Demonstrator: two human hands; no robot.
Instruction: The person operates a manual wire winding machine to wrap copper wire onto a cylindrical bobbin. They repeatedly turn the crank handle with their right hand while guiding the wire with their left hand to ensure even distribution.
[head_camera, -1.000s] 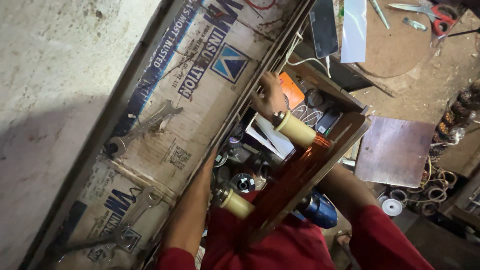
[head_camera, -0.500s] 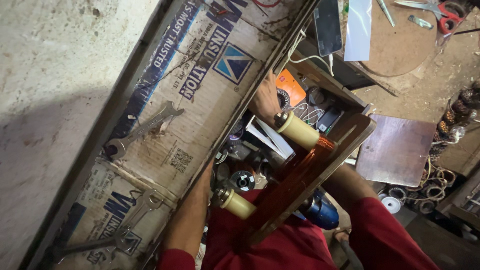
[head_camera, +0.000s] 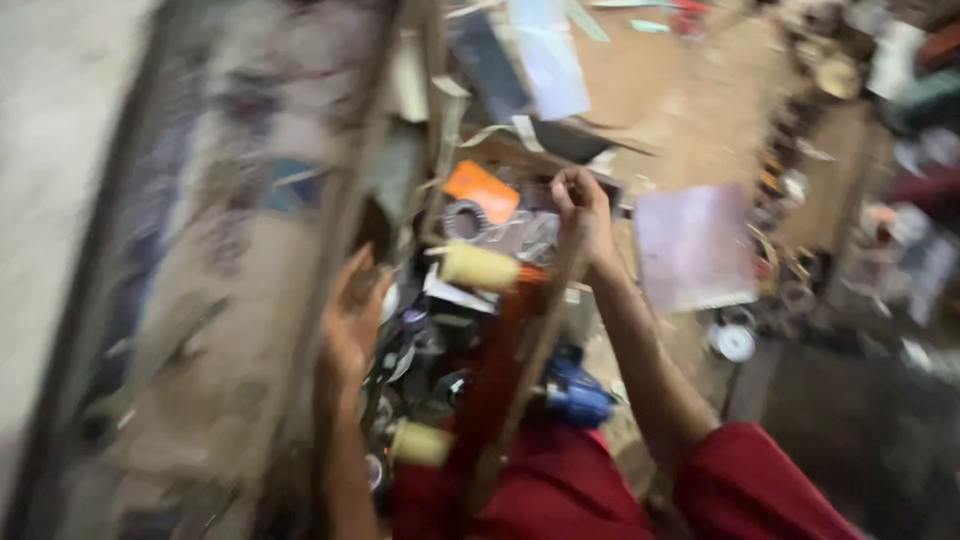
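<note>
The whole view is motion-blurred. A reddish-brown wooden board (head_camera: 497, 385) with two cream cylinders (head_camera: 478, 266) on its side stands tilted over my lap. My right hand (head_camera: 581, 212) is closed around the board's upper end. My left hand (head_camera: 350, 318) has its fingers apart and holds nothing. It sits at the edge of a large cardboard-covered panel (head_camera: 200, 300), beside a box crammed with small parts (head_camera: 430, 330). My red sleeves show at the bottom.
An orange flat piece (head_camera: 481, 190) and a grey ring (head_camera: 462, 219) lie in the box. A blue object (head_camera: 576, 396) sits by my lap. A pale purple-grey sheet (head_camera: 695, 246) and a white round thing (head_camera: 733, 342) lie on the floor to the right, with clutter beyond.
The view has swung and blurred. My left hand has come back from deep in the box to the panel's edge. My right hand now shows at the board's upper end.
</note>
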